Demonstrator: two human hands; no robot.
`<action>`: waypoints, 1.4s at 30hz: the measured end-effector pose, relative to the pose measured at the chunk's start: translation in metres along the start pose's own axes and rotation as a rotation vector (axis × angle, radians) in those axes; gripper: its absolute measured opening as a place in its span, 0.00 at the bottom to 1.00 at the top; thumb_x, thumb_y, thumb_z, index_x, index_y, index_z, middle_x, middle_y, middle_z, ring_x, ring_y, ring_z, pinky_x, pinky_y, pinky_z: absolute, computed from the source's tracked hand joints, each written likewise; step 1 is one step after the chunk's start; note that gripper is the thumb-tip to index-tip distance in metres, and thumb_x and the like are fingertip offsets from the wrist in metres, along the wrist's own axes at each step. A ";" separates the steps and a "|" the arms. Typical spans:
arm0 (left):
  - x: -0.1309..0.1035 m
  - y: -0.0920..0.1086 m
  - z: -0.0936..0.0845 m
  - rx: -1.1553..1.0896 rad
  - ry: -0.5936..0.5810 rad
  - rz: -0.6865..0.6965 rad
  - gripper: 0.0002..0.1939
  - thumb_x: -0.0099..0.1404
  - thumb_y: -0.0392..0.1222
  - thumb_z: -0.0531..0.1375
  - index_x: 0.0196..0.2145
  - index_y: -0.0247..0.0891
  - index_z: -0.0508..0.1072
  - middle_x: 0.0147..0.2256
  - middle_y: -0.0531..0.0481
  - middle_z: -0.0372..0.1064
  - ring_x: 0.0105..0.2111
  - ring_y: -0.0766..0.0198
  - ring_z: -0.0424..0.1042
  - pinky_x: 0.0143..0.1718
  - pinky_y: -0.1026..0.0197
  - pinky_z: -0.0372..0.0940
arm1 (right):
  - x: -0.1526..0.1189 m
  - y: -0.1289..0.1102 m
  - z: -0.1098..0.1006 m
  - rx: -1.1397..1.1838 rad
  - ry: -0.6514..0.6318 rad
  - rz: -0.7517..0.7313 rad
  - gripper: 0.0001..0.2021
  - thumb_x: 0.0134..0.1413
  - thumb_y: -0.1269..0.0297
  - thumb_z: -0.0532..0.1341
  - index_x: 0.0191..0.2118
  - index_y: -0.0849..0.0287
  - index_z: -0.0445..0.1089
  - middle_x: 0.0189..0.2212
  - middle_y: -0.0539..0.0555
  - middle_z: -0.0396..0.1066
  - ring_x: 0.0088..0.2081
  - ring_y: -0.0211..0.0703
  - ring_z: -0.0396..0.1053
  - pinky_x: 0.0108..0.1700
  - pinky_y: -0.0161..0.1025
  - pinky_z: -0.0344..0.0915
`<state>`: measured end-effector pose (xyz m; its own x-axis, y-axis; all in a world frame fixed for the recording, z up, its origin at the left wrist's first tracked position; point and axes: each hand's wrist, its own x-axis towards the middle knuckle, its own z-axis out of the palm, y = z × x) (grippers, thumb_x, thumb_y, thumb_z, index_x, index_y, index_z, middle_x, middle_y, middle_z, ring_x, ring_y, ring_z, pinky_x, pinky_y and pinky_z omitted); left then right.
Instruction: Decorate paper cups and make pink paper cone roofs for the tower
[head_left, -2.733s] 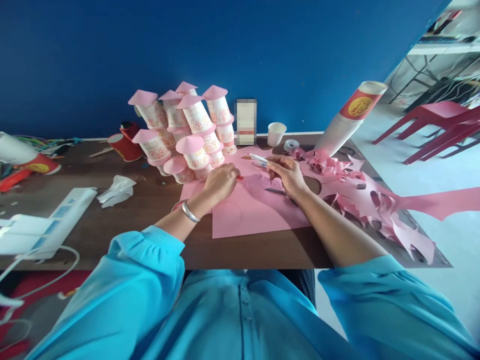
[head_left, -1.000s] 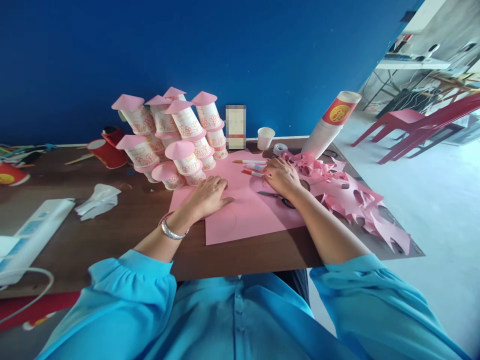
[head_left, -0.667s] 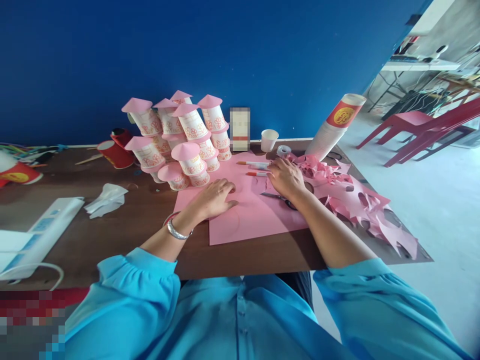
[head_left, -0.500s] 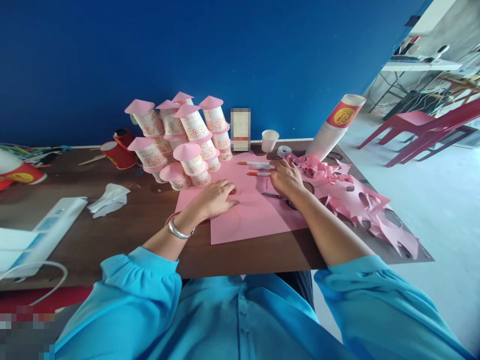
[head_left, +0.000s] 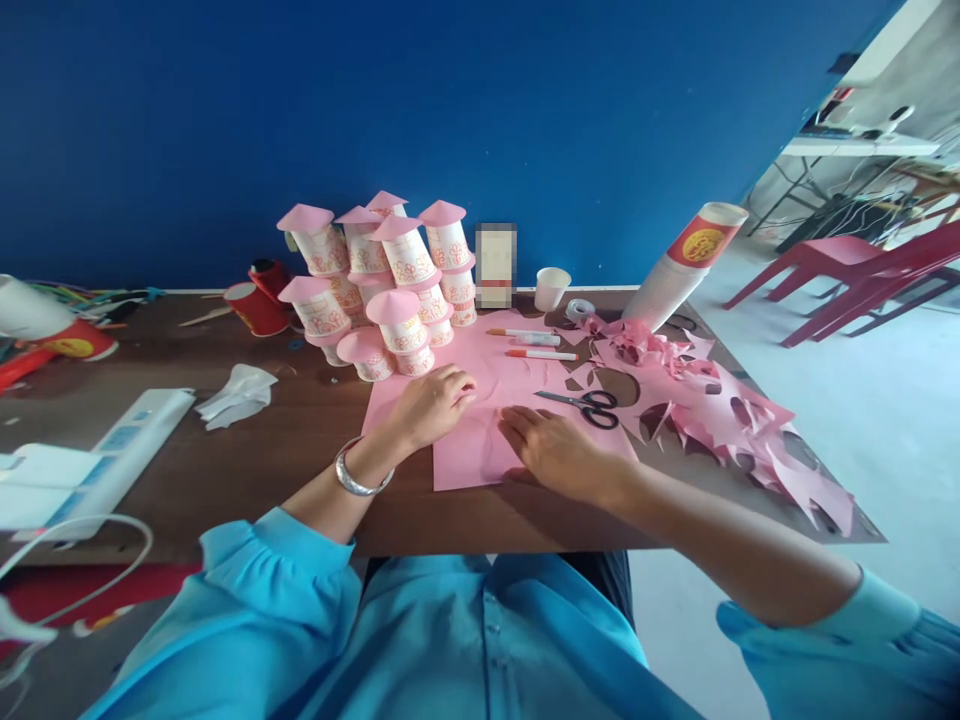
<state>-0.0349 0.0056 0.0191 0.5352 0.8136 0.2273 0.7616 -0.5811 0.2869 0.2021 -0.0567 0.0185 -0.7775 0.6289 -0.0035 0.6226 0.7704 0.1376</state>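
A large pink paper sheet (head_left: 469,465) lies on the brown table under both of my hands. My left hand (head_left: 435,405) rests over its left part, fingers bent and drawn together; whether anything is between them is hidden. Flat on the sheet, my right hand (head_left: 551,450) has its fingers stretched out toward the left hand. Just beyond it lie scissors (head_left: 577,400) with black handles. Orange-capped markers (head_left: 541,354) lie farther back on the paper. Behind my left hand stand paper-cup towers (head_left: 397,325) with pink cone roofs and red flower drawings.
Pink paper scraps (head_left: 720,400) spread along the table's right side. A leaning stack of paper cups (head_left: 667,285), a single white cup (head_left: 553,288) and a tape roll (head_left: 579,309) stand behind. Crumpled tissue (head_left: 238,395) and a white power strip (head_left: 127,450) lie left.
My right hand has left the markers and come down and toward me onto the pink sheet, uncovering the scissors. My left hand's fingers have drawn together. The view has shifted slightly.
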 end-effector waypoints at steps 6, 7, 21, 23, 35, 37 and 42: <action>-0.002 -0.002 0.009 -0.043 -0.022 -0.032 0.05 0.71 0.38 0.61 0.41 0.42 0.78 0.41 0.47 0.77 0.38 0.58 0.77 0.35 0.59 0.68 | -0.016 -0.022 0.001 -0.175 -0.056 -0.013 0.20 0.68 0.73 0.57 0.61 0.73 0.72 0.58 0.75 0.75 0.52 0.58 0.78 0.41 0.45 0.77; -0.002 -0.001 0.010 -0.047 -0.031 -0.040 0.05 0.71 0.39 0.62 0.42 0.42 0.78 0.41 0.47 0.77 0.37 0.58 0.77 0.35 0.59 0.68 | -0.017 -0.026 0.000 -0.207 -0.053 -0.022 0.20 0.66 0.77 0.55 0.60 0.74 0.73 0.57 0.75 0.76 0.50 0.58 0.78 0.38 0.44 0.76; -0.002 0.004 0.010 -0.133 0.028 -0.022 0.06 0.73 0.38 0.59 0.42 0.41 0.78 0.42 0.47 0.78 0.39 0.59 0.78 0.38 0.59 0.69 | -0.029 -0.044 0.007 -0.242 -0.018 0.082 0.25 0.64 0.81 0.52 0.63 0.75 0.71 0.54 0.75 0.78 0.50 0.59 0.78 0.37 0.46 0.74; -0.002 0.003 0.010 -0.140 0.025 -0.022 0.06 0.73 0.38 0.60 0.42 0.40 0.77 0.41 0.47 0.78 0.39 0.59 0.78 0.38 0.59 0.69 | -0.031 -0.043 0.003 -0.220 -0.013 0.059 0.24 0.64 0.80 0.52 0.62 0.74 0.72 0.55 0.74 0.78 0.49 0.57 0.78 0.38 0.45 0.74; -0.001 0.001 0.012 -0.137 0.059 -0.025 0.04 0.72 0.36 0.61 0.41 0.40 0.77 0.41 0.48 0.77 0.38 0.61 0.77 0.39 0.59 0.69 | -0.021 -0.056 0.006 -0.373 0.111 0.118 0.17 0.64 0.82 0.54 0.53 0.77 0.75 0.39 0.71 0.80 0.33 0.51 0.77 0.31 0.44 0.68; -0.001 0.001 0.012 -0.138 0.060 -0.017 0.04 0.72 0.37 0.61 0.42 0.40 0.77 0.41 0.48 0.77 0.38 0.61 0.77 0.39 0.59 0.70 | -0.022 -0.056 0.006 -0.370 0.145 0.114 0.16 0.64 0.82 0.54 0.51 0.76 0.75 0.34 0.67 0.80 0.31 0.50 0.75 0.31 0.43 0.65; -0.002 0.002 0.011 -0.136 0.044 -0.020 0.04 0.72 0.36 0.61 0.42 0.40 0.77 0.41 0.48 0.77 0.37 0.61 0.77 0.39 0.59 0.70 | -0.022 -0.058 0.007 -0.325 0.195 0.105 0.11 0.61 0.82 0.56 0.35 0.66 0.75 0.27 0.59 0.75 0.28 0.48 0.71 0.30 0.43 0.58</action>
<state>-0.0301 0.0033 0.0095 0.5015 0.8253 0.2598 0.7140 -0.5643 0.4144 0.1839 -0.1146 0.0041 -0.7329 0.6467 0.2111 0.6631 0.6099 0.4339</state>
